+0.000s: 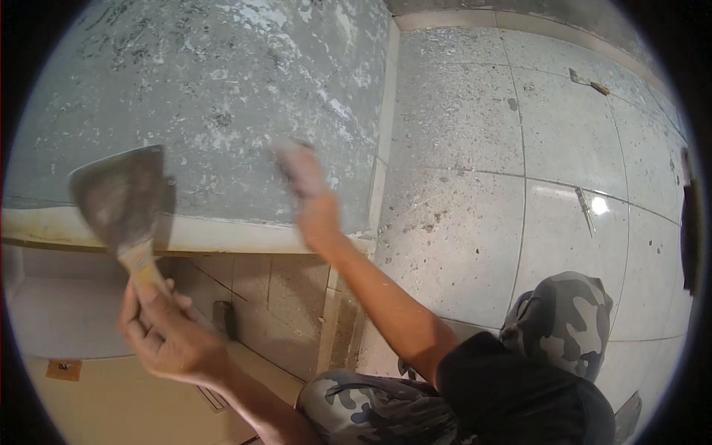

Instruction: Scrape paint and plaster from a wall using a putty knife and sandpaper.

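Note:
My left hand (174,337) grips a putty knife (122,196) by its pale handle. The wide, tapering blade points up in front of the grey surface; whether it touches cannot be told. Over that patchy grey surface (222,96), with its flaked white spots, my right hand (319,222) is smeared by motion. Its fingers look closed round a blurred, pale pinkish shape with a dark edge (298,165), too unclear to name.
Pale floor tiles (571,148) scattered with debris spread on the right. A scraper with a wooden handle (591,83) and a slim metallic tool (586,211) lie there. A white ledge (193,231) edges the grey surface. My camouflage-clad knee (564,322) is at lower right.

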### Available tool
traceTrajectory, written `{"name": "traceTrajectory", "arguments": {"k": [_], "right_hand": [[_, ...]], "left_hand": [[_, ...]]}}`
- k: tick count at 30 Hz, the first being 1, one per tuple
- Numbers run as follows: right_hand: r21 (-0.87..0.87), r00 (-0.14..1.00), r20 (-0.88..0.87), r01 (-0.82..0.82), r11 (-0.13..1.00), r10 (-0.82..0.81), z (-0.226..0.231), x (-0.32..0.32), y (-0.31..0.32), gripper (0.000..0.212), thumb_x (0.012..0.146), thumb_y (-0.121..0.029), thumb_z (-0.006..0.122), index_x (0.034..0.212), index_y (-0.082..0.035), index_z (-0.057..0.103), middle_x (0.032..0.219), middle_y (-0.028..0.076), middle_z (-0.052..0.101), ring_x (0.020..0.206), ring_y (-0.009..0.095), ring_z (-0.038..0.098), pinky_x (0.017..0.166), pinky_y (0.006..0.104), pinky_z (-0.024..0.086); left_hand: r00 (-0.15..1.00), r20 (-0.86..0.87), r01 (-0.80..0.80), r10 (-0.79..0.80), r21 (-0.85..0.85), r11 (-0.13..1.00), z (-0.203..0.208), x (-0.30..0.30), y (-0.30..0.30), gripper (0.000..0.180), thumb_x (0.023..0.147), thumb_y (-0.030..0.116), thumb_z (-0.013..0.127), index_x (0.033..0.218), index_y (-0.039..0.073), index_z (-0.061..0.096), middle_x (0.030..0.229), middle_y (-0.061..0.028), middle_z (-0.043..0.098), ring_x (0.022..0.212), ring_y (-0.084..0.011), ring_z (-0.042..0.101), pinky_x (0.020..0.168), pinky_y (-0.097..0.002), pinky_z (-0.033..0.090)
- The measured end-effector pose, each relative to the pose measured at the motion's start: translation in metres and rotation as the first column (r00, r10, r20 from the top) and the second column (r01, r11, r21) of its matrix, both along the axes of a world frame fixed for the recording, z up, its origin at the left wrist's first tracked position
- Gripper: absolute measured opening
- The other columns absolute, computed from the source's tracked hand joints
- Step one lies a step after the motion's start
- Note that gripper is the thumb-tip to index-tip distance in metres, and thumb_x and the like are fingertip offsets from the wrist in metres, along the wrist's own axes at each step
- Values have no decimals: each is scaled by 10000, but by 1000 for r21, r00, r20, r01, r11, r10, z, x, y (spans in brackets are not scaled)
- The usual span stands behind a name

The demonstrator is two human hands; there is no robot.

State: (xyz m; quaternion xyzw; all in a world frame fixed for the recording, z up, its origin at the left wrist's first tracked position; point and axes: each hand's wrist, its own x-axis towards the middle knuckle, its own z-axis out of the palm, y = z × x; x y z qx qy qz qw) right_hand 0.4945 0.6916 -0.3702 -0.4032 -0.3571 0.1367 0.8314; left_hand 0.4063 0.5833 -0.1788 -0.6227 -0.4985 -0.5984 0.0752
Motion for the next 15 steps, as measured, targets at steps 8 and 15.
{"name": "traceTrajectory", "arguments": {"k": [8,15], "right_hand": [[-455,997,-75,-30,890,-5,-8,10,14,328,961,-233,436,1014,-9,670,958,267,648,911,425,629,814,452,484],[-4,988,-141,-61,998,60,18,25,15,390,951,-100,417,1330,-58,501,1396,135,498,1224,293,517,1027,361,404]], "left_hand": [[986,-166,9,-30,-130,992,-8,-1,6,253,947,197,607,1092,-8,633,865,-53,643,617,-52,492,493,-181,369],[981,9,190,-194,-248,950,-12,3,7,260,992,208,523,1113,-5,608,886,-57,632,708,-47,545,517,-144,394]]}}
